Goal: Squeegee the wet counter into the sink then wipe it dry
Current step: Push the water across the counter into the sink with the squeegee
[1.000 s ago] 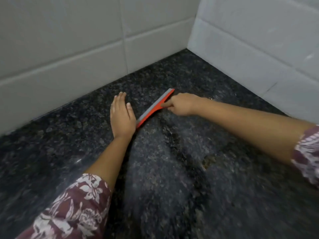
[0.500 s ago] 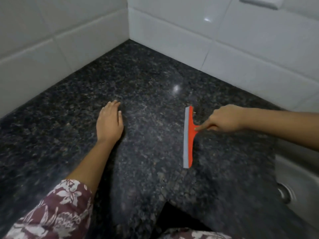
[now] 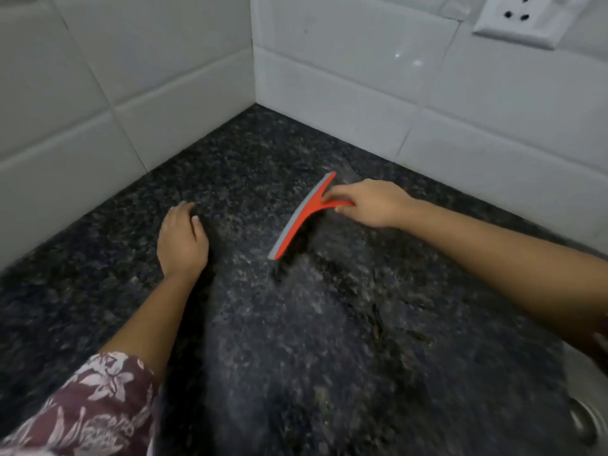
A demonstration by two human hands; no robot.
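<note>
A red squeegee [image 3: 304,216] with a grey rubber blade lies slanted on the dark speckled granite counter [image 3: 296,340], blade edge facing left. My right hand [image 3: 371,202] is shut on its short red handle, reaching in from the right. My left hand [image 3: 181,240] rests palm down on the counter to the left of the squeegee, fingers curled a little, holding nothing. A steel sink [image 3: 589,419] shows only as a sliver at the bottom right edge.
White tiled walls [image 3: 329,67] meet in a corner behind the counter. A white wall socket [image 3: 523,18] sits at the top right. My floral sleeve [image 3: 95,403] fills the lower left.
The squeegee has moved back towards the corner and turned from upright to slanted. My right hand went with it. My left hand stayed planted, its fingers now more curled.
</note>
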